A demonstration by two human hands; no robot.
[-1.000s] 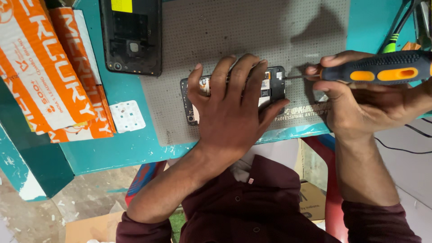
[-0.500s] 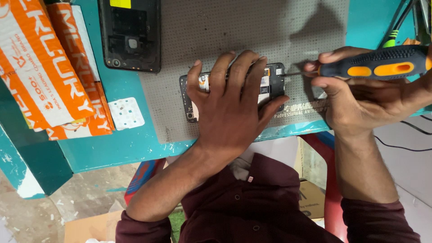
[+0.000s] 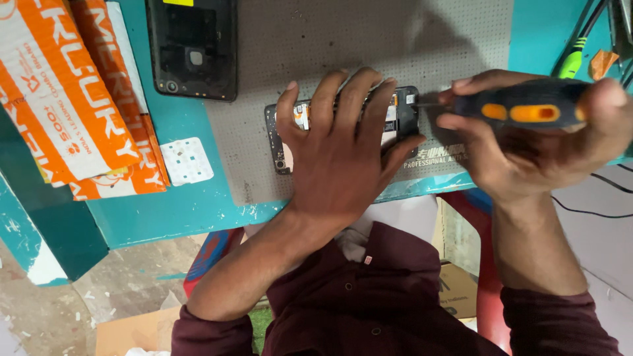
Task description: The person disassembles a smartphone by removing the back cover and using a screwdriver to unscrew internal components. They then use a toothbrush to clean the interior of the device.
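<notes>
The left hand lies flat, fingers spread wide, pressing down on an opened black smartphone with its back cover off, which rests near the centre of the frame on a grey perforated work mat. The hand covers most of the phone; only its left end with a small round lens and its right end with exposed inner parts show past the fingers.

The right hand, at the right of the frame, is closed tightly around a screwdriver with a thick black and orange handle. The screwdriver lies nearly level, pointing left, and its thin metal shaft reaches the right end of the phone; whether the tip actually touches a screw cannot be told.

The mat lies on a teal painted table, close to its near edge. At the upper left of the mat a separate black phone back shell with a camera cut-out lies flat, well apart from the hands. Further left, two orange and white cardboard boxes lie slanted on the table, and just beside them is a small white square card with pale spots. In the upper right corner a green-handled tool lies beside dark cables.
</notes>
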